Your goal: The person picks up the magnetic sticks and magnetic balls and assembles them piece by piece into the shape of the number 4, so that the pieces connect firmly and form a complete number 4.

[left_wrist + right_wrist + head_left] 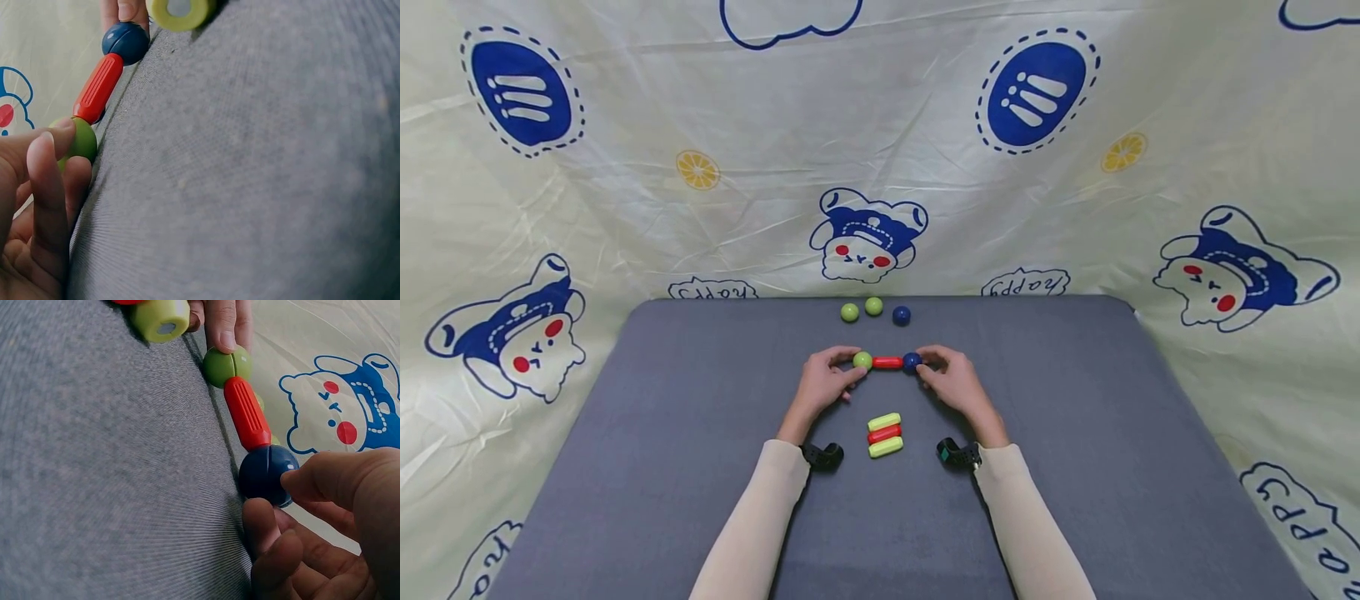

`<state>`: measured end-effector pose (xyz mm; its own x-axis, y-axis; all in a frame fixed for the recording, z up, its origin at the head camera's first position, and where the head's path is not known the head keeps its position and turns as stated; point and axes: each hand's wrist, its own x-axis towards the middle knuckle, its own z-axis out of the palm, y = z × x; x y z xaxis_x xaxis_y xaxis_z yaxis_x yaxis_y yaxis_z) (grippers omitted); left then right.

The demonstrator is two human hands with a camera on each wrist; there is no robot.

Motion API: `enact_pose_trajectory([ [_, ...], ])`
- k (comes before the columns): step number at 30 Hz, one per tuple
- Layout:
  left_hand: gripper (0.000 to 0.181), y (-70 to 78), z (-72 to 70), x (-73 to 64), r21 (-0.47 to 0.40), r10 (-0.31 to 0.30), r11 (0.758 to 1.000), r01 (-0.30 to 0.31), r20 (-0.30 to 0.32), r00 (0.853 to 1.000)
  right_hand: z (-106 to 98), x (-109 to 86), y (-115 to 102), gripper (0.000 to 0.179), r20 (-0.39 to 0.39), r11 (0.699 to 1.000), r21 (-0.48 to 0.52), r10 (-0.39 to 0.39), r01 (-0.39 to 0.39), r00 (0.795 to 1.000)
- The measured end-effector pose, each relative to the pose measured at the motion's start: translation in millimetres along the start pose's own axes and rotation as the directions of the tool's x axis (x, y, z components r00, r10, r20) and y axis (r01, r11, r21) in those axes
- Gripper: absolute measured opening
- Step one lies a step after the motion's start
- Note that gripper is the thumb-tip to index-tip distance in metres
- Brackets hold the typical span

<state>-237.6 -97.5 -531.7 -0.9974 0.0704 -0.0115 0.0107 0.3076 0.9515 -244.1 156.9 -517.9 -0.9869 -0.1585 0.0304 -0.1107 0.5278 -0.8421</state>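
Note:
A red ribbed rod (pixel 887 362) lies between a green ball (pixel 862 360) on its left end and a dark blue ball (pixel 912 362) on its right end, the three in one line. My left hand (pixel 824 385) pinches the green ball between thumb and fingers. On the other side, my right hand (pixel 955 383) pinches the blue ball the same way. In the right wrist view the red rod (pixel 248 414) meets both balls end to end. Nearer the front, two yellow-green rods (pixel 886 447) and another red rod (pixel 884 433) lie side by side between the forearms.
Two green balls (pixel 849 312) and a blue ball (pixel 902 316) sit near the far edge of the grey table (pixel 700 500). Behind the table hangs a pale printed curtain (pixel 910 108). Each wrist wears a black band.

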Motion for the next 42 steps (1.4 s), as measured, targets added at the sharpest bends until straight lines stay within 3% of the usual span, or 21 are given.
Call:
enact_pose_trajectory([
  [10, 0.036, 0.7, 2.7, 1.5, -0.075, -0.007, 0.997, 0.004, -0.051, 0.999, -3, -1.5, -4, 0.024, 0.063, 0.999, -0.038, 0.021, -0.019, 0.998],
  [18, 0.044, -0.9, 3.1, 0.4, -0.149, -0.061, 0.988, 0.047, -0.092, 0.994, 6, -4.5, -7, 0.021, 0.154, 1.0, 0.005, 0.003, -0.004, 0.988],
  [22, 0.049, 2.4, 3.6, -4.1, -0.098, -0.045, 0.994, 0.037, -0.074, 0.996, 11, -4.9, -14, 0.022, 0.179, 0.999, 0.032, -0.023, 0.017, 0.984],
  [26, 0.053, 4.8, 5.1, -12.1, -0.014, -0.033, 0.999, 0.033, -0.028, 0.999, 17, -6.0, -22, 0.022, 0.192, 0.999, 0.007, -0.044, 0.044, 0.98],
  [31, 0.053, 5.6, 8.3, -18.0, 0.018, -0.027, 0.999, 0.027, 0.01, 1.0, 27, -8.5, -27, 0.02, 0.221, 0.997, -0.031, -0.057, 0.066, 0.974],
  [36, 0.05, 5.4, 9.5, -24.8, 0.069, 0.039, 0.997, -0.038, -0.017, 0.999, 29, -9.1, -31, 0.021, 0.28, 0.997, 0.011, -0.073, 0.072, 0.957],
  [42, 0.04, 4.7, 10.9, -33.1, 0.106, 0.071, 0.992, -0.066, -0.046, 0.996, 6, -15.0, -34, 0.022, 0.377, 0.997, 0.018, -0.071, 0.069, 0.923],
])
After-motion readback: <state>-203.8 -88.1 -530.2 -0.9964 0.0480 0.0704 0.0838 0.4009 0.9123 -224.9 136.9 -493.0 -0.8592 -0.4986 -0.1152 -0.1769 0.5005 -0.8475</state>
